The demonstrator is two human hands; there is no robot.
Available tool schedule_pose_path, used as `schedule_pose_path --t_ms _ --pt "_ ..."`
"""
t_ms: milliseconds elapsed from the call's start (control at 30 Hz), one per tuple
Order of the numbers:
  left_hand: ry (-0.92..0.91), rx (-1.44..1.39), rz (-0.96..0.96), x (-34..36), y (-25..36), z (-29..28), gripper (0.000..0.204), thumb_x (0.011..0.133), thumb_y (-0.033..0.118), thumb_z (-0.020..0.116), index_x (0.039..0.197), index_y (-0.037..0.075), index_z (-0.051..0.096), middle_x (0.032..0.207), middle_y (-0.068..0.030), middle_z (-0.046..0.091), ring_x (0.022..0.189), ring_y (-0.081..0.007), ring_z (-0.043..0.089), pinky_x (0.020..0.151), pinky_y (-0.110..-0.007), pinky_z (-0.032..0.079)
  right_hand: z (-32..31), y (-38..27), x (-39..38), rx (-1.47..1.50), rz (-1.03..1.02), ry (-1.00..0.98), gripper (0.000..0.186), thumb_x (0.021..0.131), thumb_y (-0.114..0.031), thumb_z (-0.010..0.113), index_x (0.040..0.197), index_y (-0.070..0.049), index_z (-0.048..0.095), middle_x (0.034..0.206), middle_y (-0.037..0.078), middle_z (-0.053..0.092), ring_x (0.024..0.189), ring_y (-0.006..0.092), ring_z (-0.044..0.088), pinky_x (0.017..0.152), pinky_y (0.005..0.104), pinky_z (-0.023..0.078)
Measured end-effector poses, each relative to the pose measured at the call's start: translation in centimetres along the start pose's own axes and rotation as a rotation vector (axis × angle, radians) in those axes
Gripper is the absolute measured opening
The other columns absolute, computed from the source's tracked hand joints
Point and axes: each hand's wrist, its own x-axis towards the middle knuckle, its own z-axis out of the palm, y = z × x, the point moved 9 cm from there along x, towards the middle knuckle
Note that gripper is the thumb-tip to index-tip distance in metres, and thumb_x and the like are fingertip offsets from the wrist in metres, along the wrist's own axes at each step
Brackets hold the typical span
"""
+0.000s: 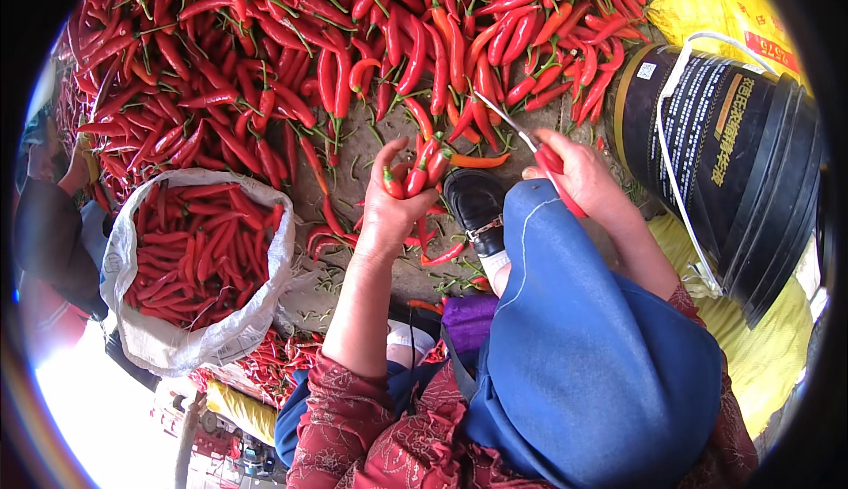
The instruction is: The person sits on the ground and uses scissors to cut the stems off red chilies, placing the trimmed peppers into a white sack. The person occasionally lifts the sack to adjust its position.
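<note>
My left hand (393, 202) is closed round several red chili peppers (419, 174), their green stem ends showing above the fingers. To the right, my right hand (579, 175) grips red-handled scissors (548, 160), whose slender metal blades point up and left. The blade tips are apart from the peppers in my left hand and reach toward the big heap of red chili peppers (265, 56) on the ground ahead. Left of my left arm stands a white woven sack (132, 330) filled with red chilies.
A black bucket (715, 153) with a white handle lies tipped on its side at the right. Yellow sacks (707, 3) are beside it. Snipped green stems (327, 277) litter the ground near my shoe (473, 206). Part of another person (53, 233) shows at the far left.
</note>
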Motion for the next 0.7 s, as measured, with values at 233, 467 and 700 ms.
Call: schedule_pose_path --t_ms 233,467,700 --pt "-0.111 -0.206 -0.146 0.6 -2.5 1.2 0.044 0.07 -0.001 0.066 0.113 0.001 0.054 0.096 -0.0038 0.061 0.088 -0.0115 0.058 0.079 -0.024 0.047 -1.7 -2.7 1.7 -0.435 -0.124 0.083 0.054 0.071 -0.032 0.073 0.117 -0.01 0.052 0.096 0.017 0.061 0.086 0.036 0.06 0.073 0.0425 0.048" --pt "-0.141 0.224 0.271 1.2 0.7 2.8 0.05 0.061 0.002 0.071 0.108 0.007 0.058 0.136 -0.0153 0.037 0.127 -0.0277 0.038 0.104 -0.036 0.032 -0.3 -2.1 1.2 -0.009 0.0 -0.144 0.041 0.076 -0.025 0.069 0.109 -0.005 0.057 0.078 0.013 0.062 0.068 0.0221 0.061 0.064 0.0332 0.047" --pt "-0.252 -0.092 -0.014 1.1 -1.9 4.4 0.048 0.066 -0.003 0.069 0.111 0.005 0.055 0.113 -0.0064 0.055 0.103 -0.0157 0.053 0.093 -0.03 0.041 2.5 -1.7 -0.1 0.295 -0.007 -0.163 0.034 0.08 -0.021 0.067 0.107 -0.003 0.058 0.072 0.015 0.062 0.064 0.0147 0.06 0.061 0.032 0.048"
